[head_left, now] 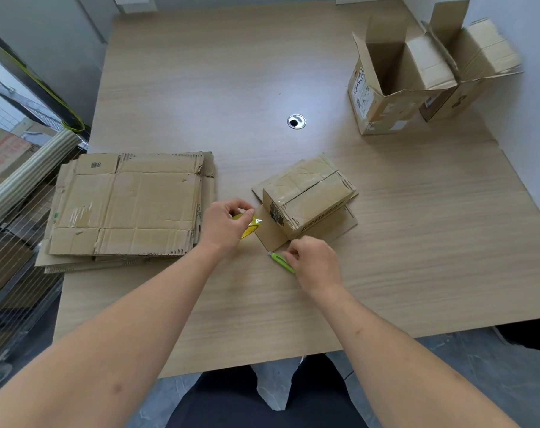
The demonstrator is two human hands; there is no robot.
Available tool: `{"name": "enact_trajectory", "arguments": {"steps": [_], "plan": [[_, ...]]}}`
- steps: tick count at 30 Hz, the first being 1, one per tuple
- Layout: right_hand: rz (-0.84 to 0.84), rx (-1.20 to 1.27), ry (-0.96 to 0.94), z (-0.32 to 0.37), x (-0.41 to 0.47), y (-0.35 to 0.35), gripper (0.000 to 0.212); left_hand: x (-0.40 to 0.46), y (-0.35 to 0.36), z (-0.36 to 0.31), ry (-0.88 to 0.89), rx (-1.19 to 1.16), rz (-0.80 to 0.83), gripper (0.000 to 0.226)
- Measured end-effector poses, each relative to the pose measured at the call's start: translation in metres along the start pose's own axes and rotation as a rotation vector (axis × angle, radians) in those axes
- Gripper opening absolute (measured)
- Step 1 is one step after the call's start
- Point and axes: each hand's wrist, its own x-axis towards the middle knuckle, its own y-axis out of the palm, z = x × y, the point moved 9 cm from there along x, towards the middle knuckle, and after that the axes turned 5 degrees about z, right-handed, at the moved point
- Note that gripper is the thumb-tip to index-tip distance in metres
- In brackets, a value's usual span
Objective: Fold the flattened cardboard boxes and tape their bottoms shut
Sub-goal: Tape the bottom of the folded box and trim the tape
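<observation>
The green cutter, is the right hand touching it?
Touching: the head view shows the right hand with fingers curled onto the green cutter.

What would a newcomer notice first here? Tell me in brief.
The left hand grips a yellow tape roll and the right hand holds a green cutter, both beside an upturned box mid-table. Flattened boxes lie stacked at left; two open boxes stand far right.
</observation>
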Motion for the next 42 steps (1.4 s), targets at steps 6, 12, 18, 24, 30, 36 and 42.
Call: {"name": "enact_trajectory", "arguments": {"steps": [6, 12, 18, 24, 30, 36, 42], "plan": [[-0.380, 0.168, -0.134, 0.031, 0.011, -0.057, 0.018, 0.002, -0.005, -0.014, 0.020, -0.020, -0.016, 0.004], [-0.369, -0.041, -0.008, 0.032, 0.040, -0.049, 0.028, 0.007, -0.008, -0.014, 0.028, -0.026, 0.005, 0.008], [-0.419, -0.177, -0.096, 0.039, 0.049, -0.040, 0.016, 0.009, -0.021, -0.017, 0.032, -0.043, 0.029, 0.003], [-0.296, -0.098, -0.280, 0.023, 0.061, -0.032, 0.021, 0.012, -0.031, -0.030, 0.047, -0.070, 0.033, 0.005], [-0.094, -0.072, -0.262, 0.011, 0.074, -0.025, 0.018, 0.008, -0.028, -0.050, 0.076, -0.035, 0.078, 0.005], [-0.015, -0.087, -0.268, -0.012, 0.070, -0.040, 0.019, 0.005, -0.033, -0.064, 0.075, -0.019, 0.109, 0.006], [-0.055, -0.110, -0.238, -0.010, 0.064, -0.052, 0.011, -0.001, -0.029, -0.083, 0.090, 0.029, 0.126, 0.006]]}}
